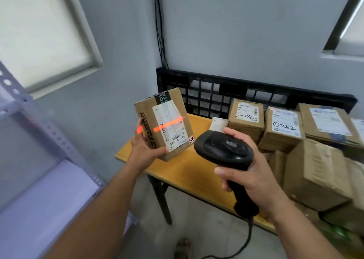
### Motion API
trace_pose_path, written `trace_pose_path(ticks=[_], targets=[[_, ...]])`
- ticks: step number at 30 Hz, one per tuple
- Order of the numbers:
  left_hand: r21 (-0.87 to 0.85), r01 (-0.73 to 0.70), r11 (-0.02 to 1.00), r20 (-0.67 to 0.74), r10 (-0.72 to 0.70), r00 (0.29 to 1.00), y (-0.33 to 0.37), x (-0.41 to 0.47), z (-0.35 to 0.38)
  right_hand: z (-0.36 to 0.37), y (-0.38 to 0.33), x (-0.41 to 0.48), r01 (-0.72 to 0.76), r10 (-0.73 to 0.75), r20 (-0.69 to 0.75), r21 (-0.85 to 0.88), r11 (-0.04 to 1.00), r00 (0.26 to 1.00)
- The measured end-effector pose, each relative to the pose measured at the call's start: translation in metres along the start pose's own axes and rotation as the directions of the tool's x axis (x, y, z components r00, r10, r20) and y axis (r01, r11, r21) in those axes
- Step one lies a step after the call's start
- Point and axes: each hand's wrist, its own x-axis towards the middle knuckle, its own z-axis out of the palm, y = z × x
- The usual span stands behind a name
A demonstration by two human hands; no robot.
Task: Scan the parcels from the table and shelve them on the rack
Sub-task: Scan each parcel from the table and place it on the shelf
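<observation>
Nearest, the right hand point(254, 172) is wrapped around the grip of a black handheld barcode scanner point(224, 150). Just beyond, the left hand point(145, 150) clasps 1 small brown cardboard parcel point(163, 120) from below, tilted in the air above the yellow wooden surface point(189, 172), with an orange-red scan line point(169, 125) across its white label. More labelled brown cardboard boxes point(283, 128) are piled on the surface's right side. A black plastic lattice panel point(206, 93) stands behind. A pale perforated metal rack point(39, 140) is at left.

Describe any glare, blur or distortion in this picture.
Head view: the scanner casts a red line glaring over the label of the parcel in the left hand, tinting one of its fingers; nearest boxes at right are blurred; the window frame leans from lens distortion.
</observation>
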Motion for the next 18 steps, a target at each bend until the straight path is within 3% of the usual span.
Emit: trace_pose_path(ticks=[10, 18], targets=[[0.141, -0.009, 0.99, -0.064, 0.018, 0.998, -0.006, -0.089, -0.04, 0.027, 0.005, -0.077, -0.073, 0.072, 0.064, 0.022, 0.997, 0.995], [0.111, -0.037, 0.993, -0.066, 0.044, 0.997, -0.018, -0.119, -0.081, 0.071, -0.003, -0.109, -0.063, 0.063, 0.028, -0.007, 0.998, 0.998]])
